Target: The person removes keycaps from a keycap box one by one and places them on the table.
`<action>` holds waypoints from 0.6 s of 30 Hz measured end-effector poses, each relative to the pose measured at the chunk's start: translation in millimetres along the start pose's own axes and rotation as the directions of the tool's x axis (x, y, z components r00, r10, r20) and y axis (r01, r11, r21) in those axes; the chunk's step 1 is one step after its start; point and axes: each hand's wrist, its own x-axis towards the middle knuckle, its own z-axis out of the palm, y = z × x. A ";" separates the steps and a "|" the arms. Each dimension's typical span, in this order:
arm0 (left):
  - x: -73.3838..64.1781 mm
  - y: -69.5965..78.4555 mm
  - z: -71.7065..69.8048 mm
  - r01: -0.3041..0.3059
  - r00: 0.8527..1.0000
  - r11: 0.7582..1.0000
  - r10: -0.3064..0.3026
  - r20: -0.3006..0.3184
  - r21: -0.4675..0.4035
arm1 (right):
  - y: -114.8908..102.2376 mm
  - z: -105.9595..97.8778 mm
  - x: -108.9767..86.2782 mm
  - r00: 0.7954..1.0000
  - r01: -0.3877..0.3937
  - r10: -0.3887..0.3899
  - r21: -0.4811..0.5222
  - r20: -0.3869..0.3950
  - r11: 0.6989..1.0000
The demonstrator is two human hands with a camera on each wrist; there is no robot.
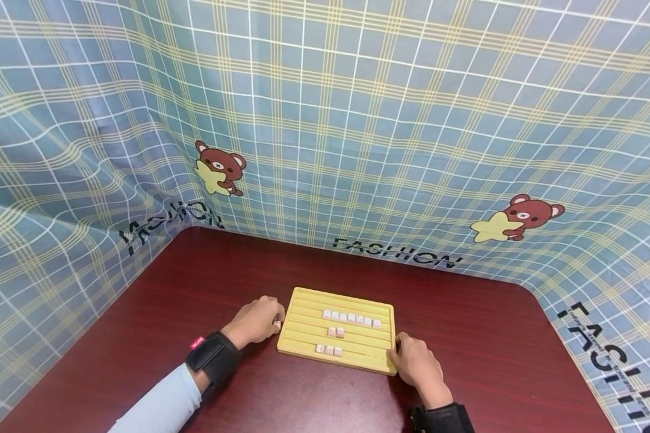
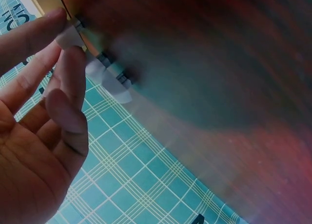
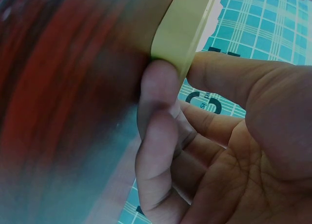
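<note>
A yellow ridged tray (image 1: 309, 300) lies on the table, bearing small white blocks in three rows. Several stand in the far row (image 1: 352, 318), two in the middle row (image 1: 336, 332) and three in the near row (image 1: 329, 350). My left hand (image 1: 257, 319), beside the tray's left edge, pinches a small white block (image 2: 71, 37) between thumb and fingertip. Two more white blocks (image 2: 116, 89) with dark marks sit close by in the left wrist view. With thumb and curled fingers, my right hand (image 1: 416, 359) grips the tray's near right corner (image 3: 170, 43).
Dark red table (image 1: 206, 270) surface surrounds the tray. Behind it and at both sides hangs a blue checked cloth (image 1: 325, 150), printed with bears and lettering. Each wrist wears a black band (image 1: 214, 359).
</note>
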 end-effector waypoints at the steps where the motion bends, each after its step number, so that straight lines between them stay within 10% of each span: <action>1: -0.1 0.1 0.1 0.000 1.000 1.000 0.000 0.001 0.003 | 0.2 0.2 0.0 1.000 0.003 -0.003 0.000 -0.003 1.000; 18: 1.2 7.1 -7.5 -0.067 0.998 0.997 0.067 0.000 0.040 | -0.1 0.5 1.5 1.000 -0.009 0.009 -0.010 -0.016 1.000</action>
